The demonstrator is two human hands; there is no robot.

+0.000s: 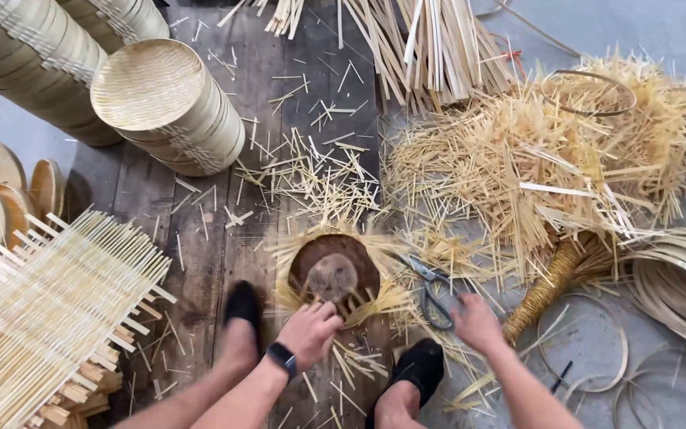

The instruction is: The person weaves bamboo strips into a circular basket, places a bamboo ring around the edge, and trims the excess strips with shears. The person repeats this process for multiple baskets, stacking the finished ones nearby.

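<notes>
My left hand (311, 330), with a dark watch on its wrist, rests its fingers on bamboo strip offcuts at the near edge of a round wooden block (333, 270). Offcuts ring the block like a fringe. My right hand (476, 322) hovers just right of a pair of metal scissors (432, 290) lying on the floor; its fingers are loosely curled and hold nothing that I can see. Both my feet in black shoes (418, 367) stand on either side of the block.
Stacked woven bamboo trays (164, 103) lie at top left, woven mats (49, 310) at left. A big heap of bamboo trimmings (541, 151) fills the right. Long strips (430, 40) lie at the top, coiled bamboo hoops (680, 278) at far right, and a bound broom-like bundle (545, 290) near my right hand.
</notes>
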